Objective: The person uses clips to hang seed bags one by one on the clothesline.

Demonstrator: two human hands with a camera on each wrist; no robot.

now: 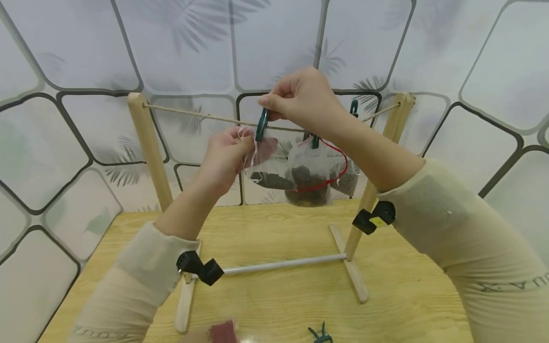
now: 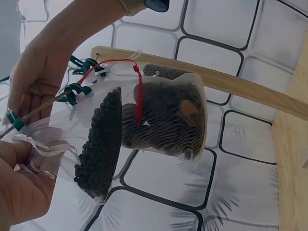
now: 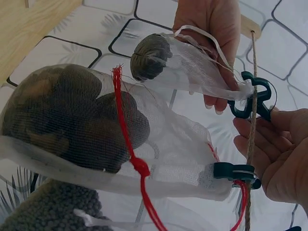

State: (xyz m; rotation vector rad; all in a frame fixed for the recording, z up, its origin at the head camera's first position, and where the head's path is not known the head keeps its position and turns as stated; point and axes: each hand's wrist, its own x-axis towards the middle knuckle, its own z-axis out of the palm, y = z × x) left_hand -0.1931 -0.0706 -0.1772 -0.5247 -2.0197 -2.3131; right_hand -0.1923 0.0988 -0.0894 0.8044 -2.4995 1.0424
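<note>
My left hand (image 1: 225,157) holds the gathered top of a small sheer drawstring pouch (image 2: 98,149), with white ribbons by the thumb. Dark beads or pellets fill the pouch's bottom. My right hand (image 1: 309,100) pinches the upper end of a dark green clothespin (image 1: 262,125), whose lower end is at the pouch's top and at the twine line (image 1: 180,110). Beside it, a larger mesh pouch (image 3: 72,120) of dark rounded pieces, with a red cord, hangs from another green clothespin (image 3: 233,172). Behind that hangs a pouch of grey granules (image 1: 345,180), partly hidden.
Two wooden posts (image 1: 150,147) carry the twine, joined low down by a white rod (image 1: 287,263). On the wooden table, a packet with dark red contents (image 1: 223,332) and a loose green clothespin (image 1: 320,336) lie near the front edge. A patterned wall stands behind.
</note>
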